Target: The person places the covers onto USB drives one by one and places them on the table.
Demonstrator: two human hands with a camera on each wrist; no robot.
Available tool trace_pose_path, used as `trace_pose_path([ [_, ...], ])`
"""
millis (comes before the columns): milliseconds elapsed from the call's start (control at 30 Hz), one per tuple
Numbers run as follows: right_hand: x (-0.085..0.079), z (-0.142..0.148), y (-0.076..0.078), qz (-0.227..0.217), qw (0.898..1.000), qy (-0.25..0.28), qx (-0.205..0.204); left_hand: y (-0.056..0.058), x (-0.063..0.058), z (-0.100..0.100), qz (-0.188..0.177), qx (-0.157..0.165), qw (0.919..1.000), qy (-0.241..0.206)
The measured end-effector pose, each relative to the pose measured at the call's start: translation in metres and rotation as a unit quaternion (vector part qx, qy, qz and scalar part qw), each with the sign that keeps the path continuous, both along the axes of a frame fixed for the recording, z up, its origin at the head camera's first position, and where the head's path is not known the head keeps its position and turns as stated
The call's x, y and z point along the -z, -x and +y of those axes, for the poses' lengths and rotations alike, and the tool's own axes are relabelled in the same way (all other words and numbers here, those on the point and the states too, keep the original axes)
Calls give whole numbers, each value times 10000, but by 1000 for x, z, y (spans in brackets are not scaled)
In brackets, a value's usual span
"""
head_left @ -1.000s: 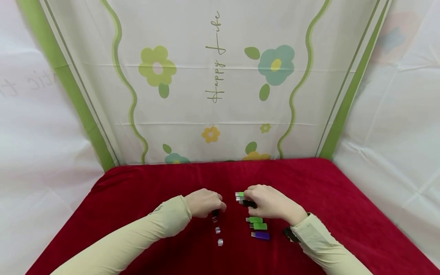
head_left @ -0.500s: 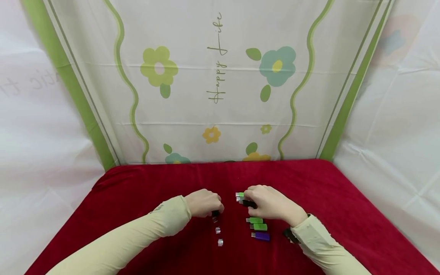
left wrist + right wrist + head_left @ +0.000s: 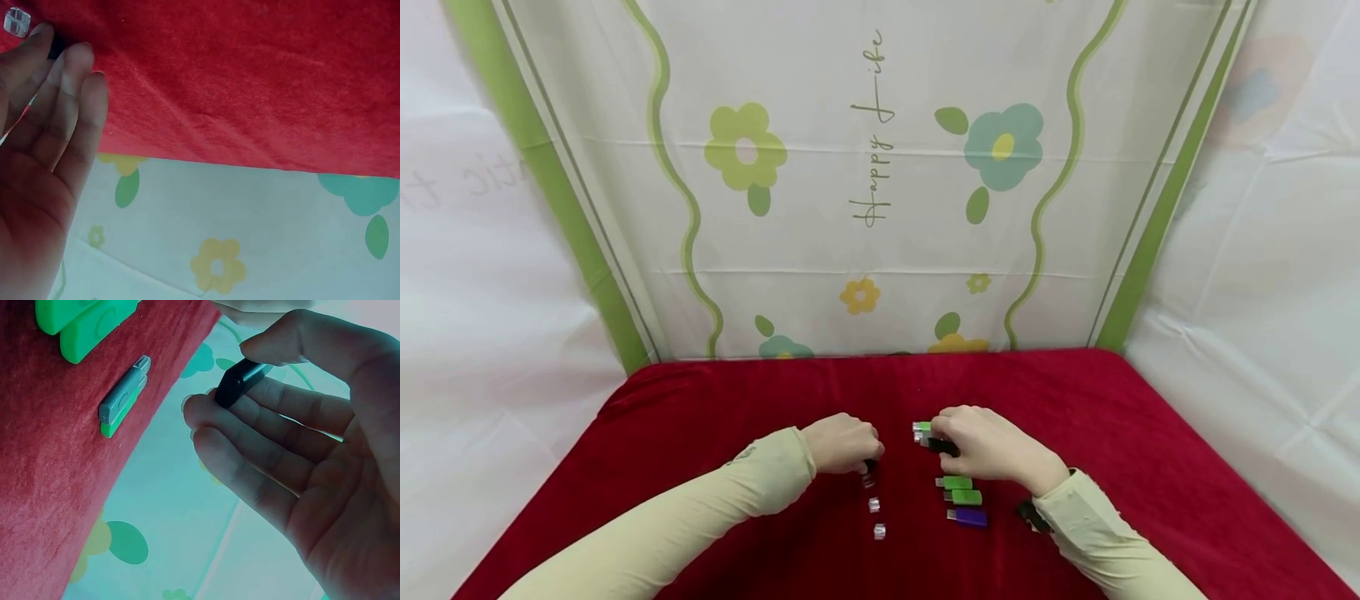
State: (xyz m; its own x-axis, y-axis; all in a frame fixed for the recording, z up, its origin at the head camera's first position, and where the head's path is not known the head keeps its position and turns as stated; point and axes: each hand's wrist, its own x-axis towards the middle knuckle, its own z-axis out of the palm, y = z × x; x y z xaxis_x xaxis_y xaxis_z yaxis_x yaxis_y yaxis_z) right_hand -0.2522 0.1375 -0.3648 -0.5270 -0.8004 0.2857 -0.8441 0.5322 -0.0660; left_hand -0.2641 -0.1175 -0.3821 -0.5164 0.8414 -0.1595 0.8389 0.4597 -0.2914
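In the head view my right hand (image 3: 988,446) pinches a black USB stick (image 3: 240,381) between thumb and fingers, close to a grey USB stick (image 3: 119,400) and a green one (image 3: 111,429) lying side by side on the red cloth. My left hand (image 3: 842,443) holds a small black piece (image 3: 57,46) by its fingertips; most of it is hidden, and I cannot tell its kind. Just nearer me than the left fingertips lie small clear caps, one here (image 3: 874,505) and another cap (image 3: 880,531) below it.
Two green USB sticks, the upper stick (image 3: 957,483) and the lower stick (image 3: 967,497), lie below my right hand. Beneath them is a purple stick (image 3: 967,517). Red cloth (image 3: 737,387) covers the table, which ends at a white flowered curtain (image 3: 880,167).
My left hand has drawn slightly to the left, still holding the small black piece. The right hand stays nearly in place with the black USB stick.
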Motion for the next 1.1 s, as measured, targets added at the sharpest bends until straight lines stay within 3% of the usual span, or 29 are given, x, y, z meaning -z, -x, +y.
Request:
trace_pose_path([
  [200,-1,1,-2,-51,10000,-25,-2,4,6,-2,53,22,9998,-206],
  [333,-3,1,-3,-70,10000,-33,46,5,10,-7,-436,-198,9934,-1038],
  [433,-6,2,-4,-61,9999,-44,85,-4,5,-9,-894,-251,9765,-1946],
  [567,-11,2,-5,-3,9999,-46,90,-21,2,-9,-1214,-161,9454,-3020],
  [700,-12,3,-6,0,10000,-17,95,-30,5,-9,-1182,44,9216,-3697],
  [1000,-11,3,-7,166,9999,1,11,-37,0,-18,-650,103,8913,-4487],
  [1100,-13,3,-9,255,9997,32,-10,-39,-6,-21,-562,94,8876,-4571],
])
